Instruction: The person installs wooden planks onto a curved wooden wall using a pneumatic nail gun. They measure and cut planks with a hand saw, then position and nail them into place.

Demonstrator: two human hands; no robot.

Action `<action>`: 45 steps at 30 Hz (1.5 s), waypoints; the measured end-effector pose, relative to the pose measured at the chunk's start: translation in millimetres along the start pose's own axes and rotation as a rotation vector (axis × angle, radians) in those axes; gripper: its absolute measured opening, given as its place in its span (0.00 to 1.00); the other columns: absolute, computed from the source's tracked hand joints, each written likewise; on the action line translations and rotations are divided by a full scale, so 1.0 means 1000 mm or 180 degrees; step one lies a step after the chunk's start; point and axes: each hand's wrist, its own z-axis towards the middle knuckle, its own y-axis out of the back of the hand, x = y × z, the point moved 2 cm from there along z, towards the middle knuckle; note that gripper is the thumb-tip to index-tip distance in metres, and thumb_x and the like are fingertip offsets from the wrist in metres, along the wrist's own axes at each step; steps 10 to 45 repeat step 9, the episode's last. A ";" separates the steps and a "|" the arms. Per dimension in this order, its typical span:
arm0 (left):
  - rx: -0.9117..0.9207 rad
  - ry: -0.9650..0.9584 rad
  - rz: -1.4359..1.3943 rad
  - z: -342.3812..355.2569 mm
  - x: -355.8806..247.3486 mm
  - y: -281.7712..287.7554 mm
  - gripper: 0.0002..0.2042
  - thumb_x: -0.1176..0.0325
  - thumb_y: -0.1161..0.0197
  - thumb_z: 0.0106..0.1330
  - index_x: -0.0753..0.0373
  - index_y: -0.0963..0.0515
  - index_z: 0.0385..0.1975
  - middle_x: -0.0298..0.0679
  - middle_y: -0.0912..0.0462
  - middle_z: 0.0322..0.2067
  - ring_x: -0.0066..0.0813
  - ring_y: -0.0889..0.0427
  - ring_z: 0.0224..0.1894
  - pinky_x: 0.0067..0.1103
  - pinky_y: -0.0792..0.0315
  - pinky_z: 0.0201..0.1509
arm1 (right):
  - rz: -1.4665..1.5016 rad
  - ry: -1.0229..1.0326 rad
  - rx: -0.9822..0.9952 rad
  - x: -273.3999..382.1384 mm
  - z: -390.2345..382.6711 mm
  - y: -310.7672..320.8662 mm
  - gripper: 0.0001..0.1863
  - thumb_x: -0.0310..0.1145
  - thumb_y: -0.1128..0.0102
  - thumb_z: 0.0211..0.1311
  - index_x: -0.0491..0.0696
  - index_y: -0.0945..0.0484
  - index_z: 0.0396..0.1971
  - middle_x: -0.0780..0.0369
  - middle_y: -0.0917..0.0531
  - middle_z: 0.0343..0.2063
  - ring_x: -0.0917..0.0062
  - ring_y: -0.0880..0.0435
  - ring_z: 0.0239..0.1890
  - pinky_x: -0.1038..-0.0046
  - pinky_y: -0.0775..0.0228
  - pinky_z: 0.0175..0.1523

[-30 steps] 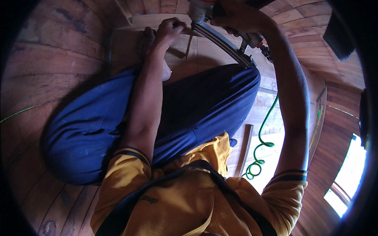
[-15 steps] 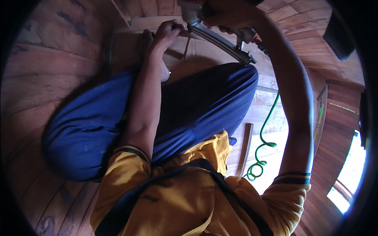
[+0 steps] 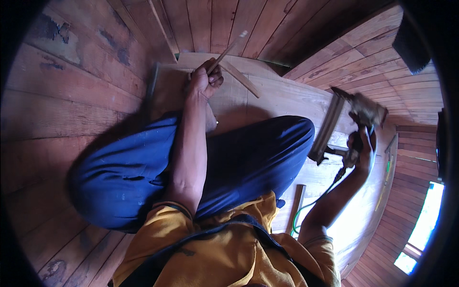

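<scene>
My left hand point(image 3: 206, 80) is closed around a thin wooden stick point(image 3: 228, 51), which points up and to the right. Just beyond its fingers is a flatter wooden strip point(image 3: 243, 81); I cannot tell whether the hand touches it. On the right, my right hand point(image 3: 364, 149) grips the handle of a nail gun point(image 3: 330, 122), slightly blurred by motion. The gun's long magazine stands to the left of the handle, near my right knee. From the handle's lower end runs a green air hose point(image 3: 306, 207).
I sit with bent legs in blue trousers point(image 3: 248, 150) on pale wooden boards point(image 3: 287, 98). Plank walls point(image 3: 71, 110) curve around me. Beside my right thigh lies a narrow wooden strip point(image 3: 296, 205). A bright opening point(image 3: 423, 215) is at the far right.
The nail gun has swung from the top centre out to the right with my right hand. My left hand now raises the thin stick, and the flatter strip shows beside it.
</scene>
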 end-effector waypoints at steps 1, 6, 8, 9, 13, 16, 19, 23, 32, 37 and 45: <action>0.0071 -0.0004 -0.0104 0.001 0.000 -0.001 0.11 0.61 0.43 0.73 0.57 0.25 0.28 0.28 0.31 0.17 0.15 0.39 0.11 0.17 0.47 0.14 | 0.0320 0.0147 0.0048 -0.017 -0.003 0.023 0.20 0.40 0.40 0.71 0.43 0.28 0.54 0.59 0.16 0.31 0.83 0.24 0.20 0.80 0.32 0.25; 0.0159 0.0162 -0.0209 0.004 0.002 0.001 0.11 0.60 0.40 0.71 0.56 0.24 0.27 0.28 0.33 0.18 0.14 0.40 0.12 0.15 0.47 0.14 | 0.1093 -0.0662 -0.0344 -0.158 0.008 0.139 0.27 0.47 0.42 0.72 0.45 0.33 0.62 0.52 0.19 0.56 0.85 0.24 0.22 0.82 0.29 0.22; -0.0134 0.0309 -0.0515 0.011 0.003 0.006 0.12 0.58 0.40 0.72 0.59 0.24 0.31 0.29 0.33 0.20 0.15 0.39 0.13 0.15 0.47 0.14 | 0.1278 -0.0880 -0.0520 -0.236 0.007 0.178 0.29 0.51 0.40 0.70 0.47 0.30 0.61 0.55 0.16 0.51 0.84 0.21 0.22 0.83 0.26 0.23; -0.0377 0.0366 -0.0680 0.013 0.004 0.011 0.13 0.57 0.40 0.72 0.60 0.24 0.33 0.30 0.32 0.21 0.16 0.39 0.13 0.15 0.47 0.14 | 0.1197 -0.0988 -0.0635 -0.277 0.007 0.196 0.34 0.51 0.39 0.69 0.49 0.35 0.67 0.54 0.19 0.55 0.84 0.19 0.24 0.81 0.23 0.24; -0.0377 0.0366 -0.0680 0.013 0.004 0.011 0.13 0.57 0.40 0.72 0.60 0.24 0.33 0.30 0.32 0.21 0.16 0.39 0.13 0.15 0.47 0.14 | 0.1197 -0.0988 -0.0635 -0.277 0.007 0.196 0.34 0.51 0.39 0.69 0.49 0.35 0.67 0.54 0.19 0.55 0.84 0.19 0.24 0.81 0.23 0.24; -0.0377 0.0366 -0.0680 0.013 0.004 0.011 0.13 0.57 0.40 0.72 0.60 0.24 0.33 0.30 0.32 0.21 0.16 0.39 0.13 0.15 0.47 0.14 | 0.1197 -0.0988 -0.0635 -0.277 0.007 0.196 0.34 0.51 0.39 0.69 0.49 0.35 0.67 0.54 0.19 0.55 0.84 0.19 0.24 0.81 0.23 0.24; -0.0377 0.0366 -0.0680 0.013 0.004 0.011 0.13 0.57 0.40 0.72 0.60 0.24 0.33 0.30 0.32 0.21 0.16 0.39 0.13 0.15 0.47 0.14 | 0.1197 -0.0988 -0.0635 -0.277 0.007 0.196 0.34 0.51 0.39 0.69 0.49 0.35 0.67 0.54 0.19 0.55 0.84 0.19 0.24 0.81 0.23 0.24; -0.0377 0.0366 -0.0680 0.013 0.004 0.011 0.13 0.57 0.40 0.72 0.60 0.24 0.33 0.30 0.32 0.21 0.16 0.39 0.13 0.15 0.47 0.14 | 0.1197 -0.0988 -0.0635 -0.277 0.007 0.196 0.34 0.51 0.39 0.69 0.49 0.35 0.67 0.54 0.19 0.55 0.84 0.19 0.24 0.81 0.23 0.24; -0.0377 0.0366 -0.0680 0.013 0.004 0.011 0.13 0.57 0.40 0.72 0.60 0.24 0.33 0.30 0.32 0.21 0.16 0.39 0.13 0.15 0.47 0.14 | 0.1197 -0.0988 -0.0635 -0.277 0.007 0.196 0.34 0.51 0.39 0.69 0.49 0.35 0.67 0.54 0.19 0.55 0.84 0.19 0.24 0.81 0.23 0.24; -0.0377 0.0366 -0.0680 0.013 0.004 0.011 0.13 0.57 0.40 0.72 0.60 0.24 0.33 0.30 0.32 0.21 0.16 0.39 0.13 0.15 0.47 0.14 | 0.1197 -0.0988 -0.0635 -0.277 0.007 0.196 0.34 0.51 0.39 0.69 0.49 0.35 0.67 0.54 0.19 0.55 0.84 0.19 0.24 0.81 0.23 0.24; -0.0377 0.0366 -0.0680 0.013 0.004 0.011 0.13 0.57 0.40 0.72 0.60 0.24 0.33 0.30 0.32 0.21 0.16 0.39 0.13 0.15 0.47 0.14 | 0.1197 -0.0988 -0.0635 -0.277 0.007 0.196 0.34 0.51 0.39 0.69 0.49 0.35 0.67 0.54 0.19 0.55 0.84 0.19 0.24 0.81 0.23 0.24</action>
